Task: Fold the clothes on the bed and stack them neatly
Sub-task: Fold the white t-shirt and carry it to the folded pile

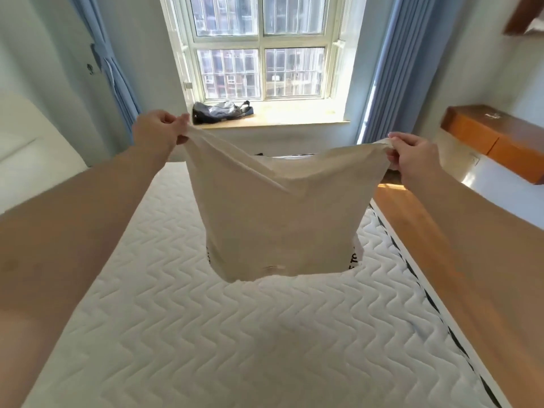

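Over the bed: a cream shirt [279,213] hangs spread out in the air, its bottom edge just above the white quilted mattress [206,334].
Left hand [157,132]: fingers pinched tight on one top corner of the shirt.
Right hand [412,157]: fingers clamped on the other top corner.
Windowsill: a dark bag [220,111] lies there.
Window sides: blue curtains [391,69].

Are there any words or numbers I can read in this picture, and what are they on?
"TO": black letters on the right lower edge of the cloth, cut off, so the whole word cannot be told.
Black marks on its left lower edge: too blurred to read.
Nothing else readable.
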The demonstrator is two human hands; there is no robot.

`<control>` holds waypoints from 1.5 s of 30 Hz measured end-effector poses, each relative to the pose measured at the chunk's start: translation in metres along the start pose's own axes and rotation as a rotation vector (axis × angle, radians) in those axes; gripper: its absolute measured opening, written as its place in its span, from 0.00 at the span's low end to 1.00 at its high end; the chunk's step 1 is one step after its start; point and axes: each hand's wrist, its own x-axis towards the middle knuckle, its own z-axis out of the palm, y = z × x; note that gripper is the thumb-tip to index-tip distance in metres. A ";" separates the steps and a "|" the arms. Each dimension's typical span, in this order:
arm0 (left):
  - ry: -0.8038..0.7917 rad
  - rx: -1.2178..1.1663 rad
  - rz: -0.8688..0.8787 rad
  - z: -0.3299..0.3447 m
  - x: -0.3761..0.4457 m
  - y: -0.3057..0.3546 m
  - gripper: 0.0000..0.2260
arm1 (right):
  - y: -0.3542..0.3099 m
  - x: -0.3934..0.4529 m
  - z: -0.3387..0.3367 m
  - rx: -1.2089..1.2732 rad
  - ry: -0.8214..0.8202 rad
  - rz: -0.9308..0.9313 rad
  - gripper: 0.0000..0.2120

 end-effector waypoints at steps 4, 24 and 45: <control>0.044 0.115 -0.113 -0.040 0.000 -0.039 0.12 | 0.023 0.001 -0.026 -0.045 0.020 0.016 0.09; -0.081 0.308 -0.765 -0.055 -0.319 -0.341 0.09 | 0.337 -0.234 -0.117 -0.498 -0.154 0.653 0.10; -0.440 -0.321 -0.346 0.064 -0.333 -0.173 0.02 | 0.208 -0.288 0.038 -0.043 -0.504 0.387 0.09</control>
